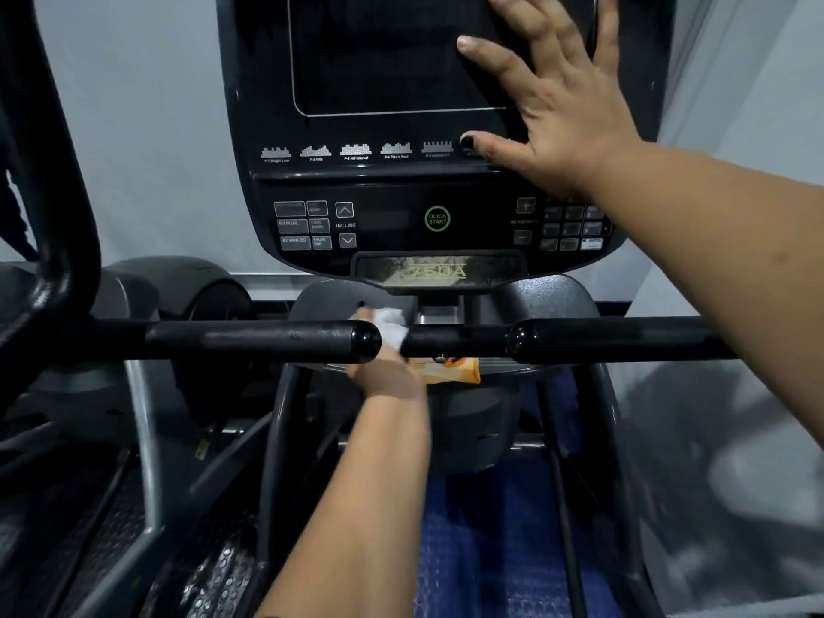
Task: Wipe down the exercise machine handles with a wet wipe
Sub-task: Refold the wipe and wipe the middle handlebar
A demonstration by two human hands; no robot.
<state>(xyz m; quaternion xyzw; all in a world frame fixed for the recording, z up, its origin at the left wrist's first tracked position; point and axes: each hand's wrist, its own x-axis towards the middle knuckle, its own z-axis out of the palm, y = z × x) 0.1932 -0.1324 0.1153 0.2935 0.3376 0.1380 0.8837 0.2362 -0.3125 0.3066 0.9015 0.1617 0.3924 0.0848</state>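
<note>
While left hand [388,372] fingers [364,315] curl round the wet wipe [391,325] on the mid-frame centre bar [446,339] and right hand [562,113] fingers splay flat on the upper-right console [356,82], wiping seems underway; next, slide wipe along the left handle [267,341].

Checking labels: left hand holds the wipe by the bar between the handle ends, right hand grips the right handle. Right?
No. The head view shows the right hand lying flat and open on the console, not gripping the right handle. The left hand holds the wipe as stated.
</note>
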